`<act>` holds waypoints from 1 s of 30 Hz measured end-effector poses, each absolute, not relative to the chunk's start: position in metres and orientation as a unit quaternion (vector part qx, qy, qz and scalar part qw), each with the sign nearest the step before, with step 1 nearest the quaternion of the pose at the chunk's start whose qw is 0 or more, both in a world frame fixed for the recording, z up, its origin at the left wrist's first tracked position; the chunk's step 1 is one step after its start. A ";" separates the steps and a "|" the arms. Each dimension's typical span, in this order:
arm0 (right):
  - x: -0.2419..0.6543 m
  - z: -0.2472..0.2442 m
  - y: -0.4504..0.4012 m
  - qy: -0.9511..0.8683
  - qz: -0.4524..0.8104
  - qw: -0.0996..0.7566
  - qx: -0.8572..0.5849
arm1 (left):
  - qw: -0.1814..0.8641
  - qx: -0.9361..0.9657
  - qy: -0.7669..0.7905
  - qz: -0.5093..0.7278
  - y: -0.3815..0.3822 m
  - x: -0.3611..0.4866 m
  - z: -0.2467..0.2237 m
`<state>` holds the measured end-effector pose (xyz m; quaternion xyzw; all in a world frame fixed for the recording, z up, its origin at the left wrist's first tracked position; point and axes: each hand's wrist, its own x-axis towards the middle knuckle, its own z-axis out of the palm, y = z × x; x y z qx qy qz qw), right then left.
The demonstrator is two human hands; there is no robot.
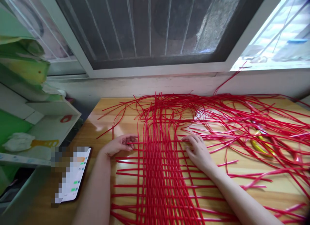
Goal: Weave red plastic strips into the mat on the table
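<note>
Thin red plastic strips form a woven mat (162, 176) in front of me, with lengthwise strips crossed by several sideways ones. At the mat's left edge, my left hand (122, 144) is closed with its fingers around the left end of a crosswise red strip (141, 143). My right hand (198, 151) is at the right edge, its bent fingers on the same strip near the farthest woven row. Its thumb lies lower, beside another crosswise strip. The fingertips partly hide the strip there. Loose ends stick out on both sides of the weave.
A tangle of loose red strips (232, 105) covers the back and right of the wooden table (97, 121). Pliers with yellow handles (260, 146) lie among them. A phone (76, 176) lies at left, near a shelf (55, 112). The window (155, 66) is behind the table.
</note>
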<state>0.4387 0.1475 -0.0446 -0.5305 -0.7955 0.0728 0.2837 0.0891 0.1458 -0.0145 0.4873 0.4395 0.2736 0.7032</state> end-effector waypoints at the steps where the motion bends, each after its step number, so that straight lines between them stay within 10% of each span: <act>1: 0.441 -0.045 0.148 -0.785 0.075 0.299 -0.537 | 0.701 0.489 0.440 0.275 0.146 0.089 -0.015; 16: 0.442 -0.047 0.143 -0.767 0.091 0.280 -0.571 | 0.675 0.504 0.494 0.213 0.144 0.084 -0.003; 30: 0.421 -0.024 0.123 -0.848 0.125 0.277 -0.434 | 0.169 0.740 0.621 0.196 0.108 0.131 0.071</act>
